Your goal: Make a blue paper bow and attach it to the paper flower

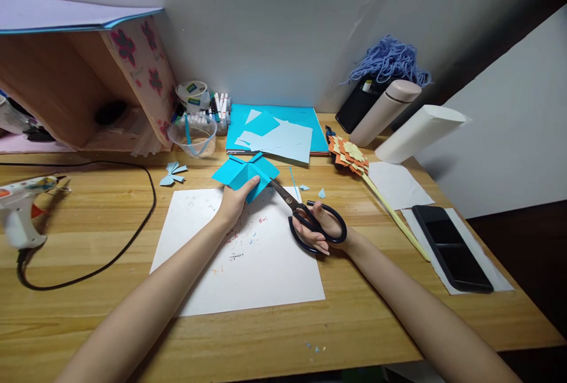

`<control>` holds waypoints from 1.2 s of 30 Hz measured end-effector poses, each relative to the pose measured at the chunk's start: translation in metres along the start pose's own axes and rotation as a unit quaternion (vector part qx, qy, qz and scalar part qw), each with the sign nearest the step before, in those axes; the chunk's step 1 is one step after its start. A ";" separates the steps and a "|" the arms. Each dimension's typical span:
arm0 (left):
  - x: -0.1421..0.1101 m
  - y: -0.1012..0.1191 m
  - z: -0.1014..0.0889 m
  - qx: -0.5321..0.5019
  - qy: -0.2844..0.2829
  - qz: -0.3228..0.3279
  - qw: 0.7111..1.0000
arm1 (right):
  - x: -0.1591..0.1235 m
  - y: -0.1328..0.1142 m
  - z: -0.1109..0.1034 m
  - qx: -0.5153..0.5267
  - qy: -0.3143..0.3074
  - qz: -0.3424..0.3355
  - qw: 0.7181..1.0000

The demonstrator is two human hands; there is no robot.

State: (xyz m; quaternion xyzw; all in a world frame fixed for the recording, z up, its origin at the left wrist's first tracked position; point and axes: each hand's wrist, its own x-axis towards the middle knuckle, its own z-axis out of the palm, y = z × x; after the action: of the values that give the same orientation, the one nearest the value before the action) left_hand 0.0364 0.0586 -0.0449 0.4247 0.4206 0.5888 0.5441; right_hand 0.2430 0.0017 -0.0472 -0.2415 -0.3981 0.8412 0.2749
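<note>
My left hand (235,201) pinches a folded, partly cut piece of bright blue paper (238,174), thumb on top, above a white sheet (199,285) with coloured marks. In my right hand (319,226) are black-handled scissors (302,213), fingers through the loops. Their dark blades point up and left, with the tips at the blue paper's right edge; whether they are cutting into it I cannot tell. Small light blue scraps (322,193) and a thin blue strip (293,176) lie just beyond the scissors. A pale blue cut-paper shape (173,174) rests left of my left hand.
A glue gun (20,211) with a looping black cord lies at left, near an open box (137,75). Behind are a plastic cup (193,135), markers (221,105) and blue sheets (287,138). At right are a paper flower (348,155), a phone (452,247) and a bottle (385,112).
</note>
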 end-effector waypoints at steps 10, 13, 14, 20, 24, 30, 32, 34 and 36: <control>-0.002 0.002 0.000 0.028 -0.025 -0.020 0.999 | -0.002 -0.002 0.000 0.005 -0.042 0.022 0.999; -0.003 0.005 0.001 0.051 -0.028 -0.024 0.998 | -0.002 -0.003 0.001 0.005 -0.049 0.017 0.999; -0.004 0.006 0.002 0.055 -0.032 -0.024 0.998 | -0.002 -0.002 0.001 0.005 -0.050 0.016 0.999; -0.005 0.009 0.002 0.054 -0.039 -0.037 0.997 | -0.002 0.002 -0.003 0.016 -0.057 0.022 0.998; -0.005 0.009 0.003 0.038 -0.045 -0.034 0.998 | -0.001 0.005 -0.005 0.024 -0.055 0.022 0.998; -0.004 0.006 0.002 0.032 -0.041 -0.035 0.998 | -0.001 0.006 -0.005 0.028 -0.050 0.009 0.998; -0.004 0.006 0.002 0.028 -0.038 -0.039 0.998 | -0.001 0.007 -0.006 0.032 -0.057 0.012 0.998; -0.004 0.006 0.002 0.025 -0.035 -0.043 0.998 | 0.001 0.008 -0.008 0.034 -0.066 0.018 0.997; -0.004 0.006 0.002 0.025 -0.033 -0.046 0.998 | 0.002 0.008 -0.009 0.034 -0.070 0.023 0.997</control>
State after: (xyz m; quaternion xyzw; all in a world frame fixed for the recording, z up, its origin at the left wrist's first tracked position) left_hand 0.0366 0.0541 -0.0386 0.4378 0.4362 0.5377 0.5735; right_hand 0.2455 0.0035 -0.0594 -0.1817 -0.3818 0.8753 0.2349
